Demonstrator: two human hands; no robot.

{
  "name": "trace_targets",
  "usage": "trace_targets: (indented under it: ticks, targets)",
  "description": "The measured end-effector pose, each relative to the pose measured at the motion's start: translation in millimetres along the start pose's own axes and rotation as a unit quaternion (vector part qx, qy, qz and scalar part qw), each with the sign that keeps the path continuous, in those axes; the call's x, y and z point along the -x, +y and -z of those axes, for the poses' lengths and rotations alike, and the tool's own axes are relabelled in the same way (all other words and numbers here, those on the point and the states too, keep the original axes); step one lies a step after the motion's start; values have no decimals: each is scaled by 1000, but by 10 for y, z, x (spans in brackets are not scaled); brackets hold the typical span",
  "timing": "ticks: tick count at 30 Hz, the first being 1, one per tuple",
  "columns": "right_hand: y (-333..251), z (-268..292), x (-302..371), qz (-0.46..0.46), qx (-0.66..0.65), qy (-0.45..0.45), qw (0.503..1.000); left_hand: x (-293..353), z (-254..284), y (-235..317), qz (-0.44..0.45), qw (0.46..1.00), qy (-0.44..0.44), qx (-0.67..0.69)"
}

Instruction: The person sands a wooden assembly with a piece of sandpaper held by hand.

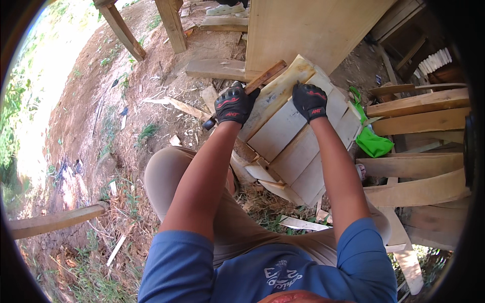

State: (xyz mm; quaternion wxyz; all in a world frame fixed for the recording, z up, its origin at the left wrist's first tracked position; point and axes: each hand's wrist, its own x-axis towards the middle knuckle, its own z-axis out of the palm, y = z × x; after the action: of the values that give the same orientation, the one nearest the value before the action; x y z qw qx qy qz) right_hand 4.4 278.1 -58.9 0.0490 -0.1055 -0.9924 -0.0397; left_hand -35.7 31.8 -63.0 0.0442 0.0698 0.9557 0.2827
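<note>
My left hand (pixel 234 104), in a black glove with red marks, is closed round what looks like a hammer (pixel 267 77). Its wooden handle points up and to the right, and a dark end (pixel 208 122) juts out below the fist. My right hand (pixel 309 102), gloved the same way, rests on a panel of pale wooden slats (pixel 280 132) in front of my knees. Its fingers are drawn together near a yellowish board (pixel 273 103) along the panel's far edge. Whatever they pinch is too small to make out.
A large plywood sheet (pixel 303 35) stands just beyond the panel. Stacked planks (pixel 419 106) and a bright green bag (pixel 374 143) lie to the right. Wooden legs (pixel 172 25) rise at the far left, and scraps litter the earth. Someone's shoe (pixel 225 10) shows at the top.
</note>
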Motion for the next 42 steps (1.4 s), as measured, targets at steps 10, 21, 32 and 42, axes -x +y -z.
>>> trace_targets:
  ticks: [10, 21, 32, 42]
  targets:
    - [-327, -6, 234, 72, -11, -11, 997, 6, 25, -8, -3, 1000, -20, -2]
    - [-781, 130, 961, 58, -102, 127, 985, 16, 64, 27, -7, 999, -29, -22]
    - [-295, -97, 908, 190, 26, 173, 966, -6, 2, -33, -14, 1000, -17, -22]
    - [1204, -85, -487, 44, 101, 123, 986, -26, 10, 70, -7, 1000, -21, 9]
